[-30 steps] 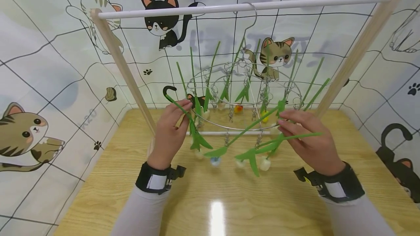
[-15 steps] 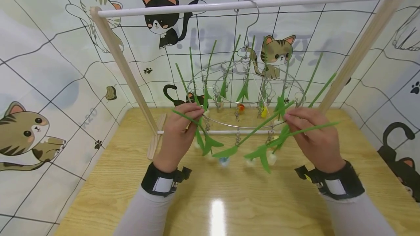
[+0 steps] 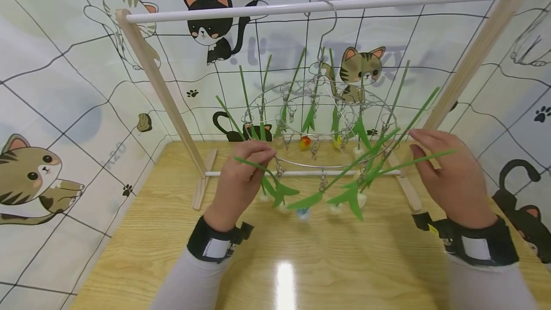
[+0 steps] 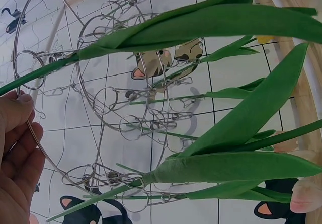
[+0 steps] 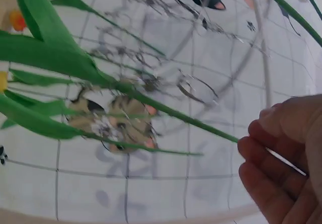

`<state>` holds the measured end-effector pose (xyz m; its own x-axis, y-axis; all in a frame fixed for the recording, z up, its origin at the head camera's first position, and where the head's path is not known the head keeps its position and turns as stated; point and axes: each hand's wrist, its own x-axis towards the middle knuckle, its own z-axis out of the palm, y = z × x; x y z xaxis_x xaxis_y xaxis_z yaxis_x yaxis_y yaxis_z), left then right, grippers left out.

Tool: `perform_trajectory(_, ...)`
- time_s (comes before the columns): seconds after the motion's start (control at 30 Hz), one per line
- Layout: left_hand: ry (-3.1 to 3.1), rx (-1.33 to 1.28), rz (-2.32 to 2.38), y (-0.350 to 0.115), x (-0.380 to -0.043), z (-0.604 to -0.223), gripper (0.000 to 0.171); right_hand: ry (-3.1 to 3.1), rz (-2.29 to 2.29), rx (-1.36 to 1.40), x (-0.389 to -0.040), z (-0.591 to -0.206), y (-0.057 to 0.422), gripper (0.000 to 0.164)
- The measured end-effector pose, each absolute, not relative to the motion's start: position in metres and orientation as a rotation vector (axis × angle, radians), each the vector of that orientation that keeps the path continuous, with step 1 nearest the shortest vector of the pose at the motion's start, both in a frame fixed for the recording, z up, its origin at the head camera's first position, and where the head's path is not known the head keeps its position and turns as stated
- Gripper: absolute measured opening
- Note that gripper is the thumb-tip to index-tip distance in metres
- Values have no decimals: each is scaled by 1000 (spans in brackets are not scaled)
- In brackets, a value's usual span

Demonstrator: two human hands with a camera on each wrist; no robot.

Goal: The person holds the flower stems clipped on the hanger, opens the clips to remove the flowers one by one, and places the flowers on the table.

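Observation:
A round wire clip hanger (image 3: 316, 165) hangs by its hook from the white rail, with artificial tulips clipped head down around its rings. My left hand (image 3: 241, 181) pinches the outer wire ring at the near left; in the left wrist view its thumb (image 4: 17, 108) lies against the wire. My right hand (image 3: 456, 176) is off the ring at the right, thumb and fingers apart. In the right wrist view a green stem (image 5: 186, 120) ends right at its fingertips. A blue tulip (image 3: 303, 213) and several pale ones hang at the front; a red-orange tulip (image 3: 305, 142) hangs behind.
A white rail (image 3: 280, 10) on wooden posts (image 3: 163, 94) spans above. A lower white bar (image 3: 297, 173) joins the stand's feet (image 3: 406, 188). Below is a wood-grain table (image 3: 241, 271); cat-print sheets (image 3: 43, 51) line the back and sides.
The hanger has turned, its front tulips shifting right. My left hand has moved right along with the ring; my right hand has let go of the ring and drawn away right.

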<state>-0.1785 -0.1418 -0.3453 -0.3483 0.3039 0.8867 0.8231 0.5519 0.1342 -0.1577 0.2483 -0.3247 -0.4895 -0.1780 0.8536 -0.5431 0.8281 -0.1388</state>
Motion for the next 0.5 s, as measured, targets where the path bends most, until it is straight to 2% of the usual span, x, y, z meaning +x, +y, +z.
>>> perform_trajectory(0.13,-1904,-929,-714,-139,-173,-343,26,-2026,538,310,-142,-310,262,29)
perform_trajectory(0.3,-1898,-941,-709,-133,-167,-340,28,-1803,663,101,-118,-293,252,29)
perform_trajectory(0.4,-1883,-958,-696,-129,-165,-339,29,-1611,721,98,-108,-290,232,23)
perform_trajectory(0.5,-1862,-979,-675,-125,-164,-339,29,-1447,741,225,-104,-291,213,18)
